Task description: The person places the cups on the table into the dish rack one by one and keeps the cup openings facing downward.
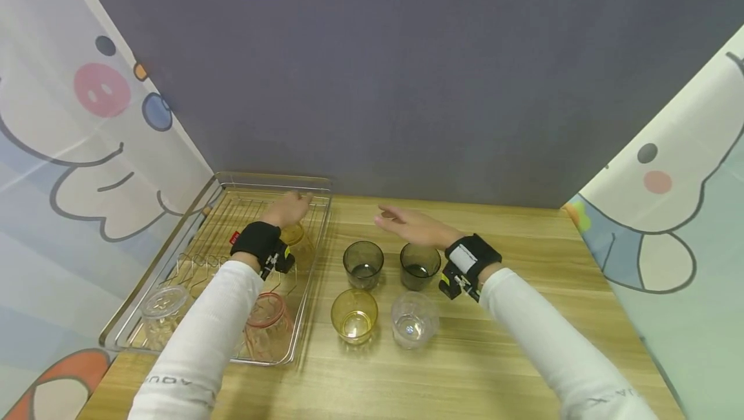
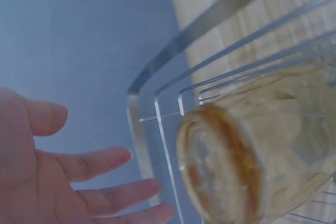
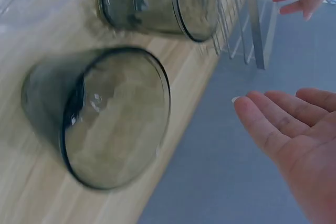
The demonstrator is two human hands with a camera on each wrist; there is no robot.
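Note:
My left hand (image 1: pixel 287 209) hovers over the wire rack, close to an upside-down amber glass (image 2: pixel 294 135). Its fingers are spread and hold nothing, as the left wrist view shows. Above the table, behind two upright dark grey glasses, is my right hand (image 1: pixel 420 227). Its fingers are extended and the palm holds nothing. The right dark glass (image 3: pixel 113 119) is nearest to it; the left dark glass (image 1: pixel 363 265) stands beside that one. In front of them a yellow glass (image 1: pixel 354 316) and a clear glass (image 1: pixel 414 320) stand upright.
The metal wire rack (image 1: pixel 314 291) occupies the table's left side. At its front are an upside-down pink glass (image 1: pixel 269 328) and an upside-down clear glass (image 1: pixel 163 316). A grey wall (image 1: pixel 383 84) rises behind the wooden table (image 1: pixel 349 388); printed panels flank both sides.

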